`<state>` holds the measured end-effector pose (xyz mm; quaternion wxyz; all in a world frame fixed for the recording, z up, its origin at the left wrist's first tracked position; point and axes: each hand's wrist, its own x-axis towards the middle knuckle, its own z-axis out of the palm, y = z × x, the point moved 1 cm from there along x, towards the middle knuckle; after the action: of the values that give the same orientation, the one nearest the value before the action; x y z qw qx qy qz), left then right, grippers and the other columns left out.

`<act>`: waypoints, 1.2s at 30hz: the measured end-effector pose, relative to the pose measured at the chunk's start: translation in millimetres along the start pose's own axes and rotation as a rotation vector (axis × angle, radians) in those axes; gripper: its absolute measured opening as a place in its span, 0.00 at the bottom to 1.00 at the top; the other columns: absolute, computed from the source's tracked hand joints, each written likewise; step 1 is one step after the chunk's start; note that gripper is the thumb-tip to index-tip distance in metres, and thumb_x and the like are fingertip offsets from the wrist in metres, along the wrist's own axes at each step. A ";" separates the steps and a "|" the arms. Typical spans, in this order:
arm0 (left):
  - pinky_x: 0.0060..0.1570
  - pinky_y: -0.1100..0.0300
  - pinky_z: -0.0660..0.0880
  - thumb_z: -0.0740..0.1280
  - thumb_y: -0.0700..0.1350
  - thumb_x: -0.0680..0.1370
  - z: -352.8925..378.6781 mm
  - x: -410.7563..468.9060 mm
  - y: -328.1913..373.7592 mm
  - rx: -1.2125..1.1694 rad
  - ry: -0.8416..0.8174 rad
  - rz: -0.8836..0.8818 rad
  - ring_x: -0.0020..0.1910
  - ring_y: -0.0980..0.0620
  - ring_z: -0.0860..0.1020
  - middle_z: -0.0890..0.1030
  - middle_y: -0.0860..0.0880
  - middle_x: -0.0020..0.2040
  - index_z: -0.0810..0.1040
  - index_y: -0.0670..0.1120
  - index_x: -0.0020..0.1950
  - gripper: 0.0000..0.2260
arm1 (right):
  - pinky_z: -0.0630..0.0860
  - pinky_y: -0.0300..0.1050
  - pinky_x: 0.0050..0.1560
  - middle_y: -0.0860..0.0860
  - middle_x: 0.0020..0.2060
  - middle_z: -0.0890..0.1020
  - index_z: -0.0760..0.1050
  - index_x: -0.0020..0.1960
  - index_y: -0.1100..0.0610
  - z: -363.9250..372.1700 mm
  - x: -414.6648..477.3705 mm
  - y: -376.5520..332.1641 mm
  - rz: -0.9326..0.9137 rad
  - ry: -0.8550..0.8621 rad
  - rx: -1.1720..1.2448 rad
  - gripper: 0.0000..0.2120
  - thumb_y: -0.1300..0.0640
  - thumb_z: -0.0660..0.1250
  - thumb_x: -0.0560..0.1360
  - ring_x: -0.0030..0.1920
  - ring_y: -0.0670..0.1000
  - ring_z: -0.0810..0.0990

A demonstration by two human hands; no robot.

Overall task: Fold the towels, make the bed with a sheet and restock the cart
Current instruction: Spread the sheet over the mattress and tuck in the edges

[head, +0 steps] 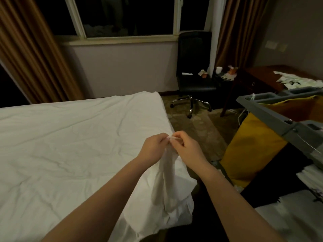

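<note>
Your left hand (153,147) and right hand (185,151) meet fingertip to fingertip, both pinching the top edge of a white towel (166,186), which hangs limp in soft folds over the bed's near-right corner. The sheet (70,145) under it is white, wrinkled and spread to the far edge. On your right is the cart (272,109): grey plastic frame w/ yellow bag (248,149), contents not visible, and folded white linen (309,179) on a shelf. There's a carpet strip btw bed and cart. Beyond are a black swivel chair (194,67) and a dark wood desk (262,75) w/ papers.
</note>
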<state>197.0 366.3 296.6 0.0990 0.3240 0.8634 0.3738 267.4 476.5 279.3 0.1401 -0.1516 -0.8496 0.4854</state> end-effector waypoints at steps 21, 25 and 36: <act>0.52 0.54 0.72 0.57 0.43 0.82 -20.2 -17.0 -9.0 -0.883 0.323 -0.264 0.48 0.49 0.74 0.76 0.46 0.47 0.77 0.46 0.47 0.11 | 0.78 0.34 0.34 0.47 0.45 0.78 0.72 0.62 0.53 37.8 15.7 35.8 0.417 -0.467 0.338 0.13 0.51 0.63 0.79 0.35 0.47 0.79; 0.44 0.60 0.71 0.55 0.41 0.82 -18.0 -17.0 -12.1 -1.070 0.296 -0.241 0.41 0.53 0.74 0.76 0.50 0.38 0.75 0.43 0.43 0.12 | 0.77 0.36 0.35 0.48 0.52 0.76 0.68 0.62 0.49 36.2 20.6 37.4 0.437 -0.346 0.372 0.14 0.50 0.65 0.78 0.40 0.48 0.79; 0.49 0.58 0.73 0.53 0.40 0.83 -39.8 -27.5 -18.8 -1.155 0.317 -0.168 0.44 0.52 0.75 0.77 0.48 0.42 0.74 0.44 0.45 0.12 | 0.77 0.36 0.39 0.51 0.57 0.75 0.64 0.68 0.47 55.1 14.4 36.6 0.353 -0.323 0.343 0.20 0.51 0.65 0.78 0.43 0.48 0.81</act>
<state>192.6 316.1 309.1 0.1581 0.0890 0.5476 0.8168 237.4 456.7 221.9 -0.0601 -0.1921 -0.7268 0.6567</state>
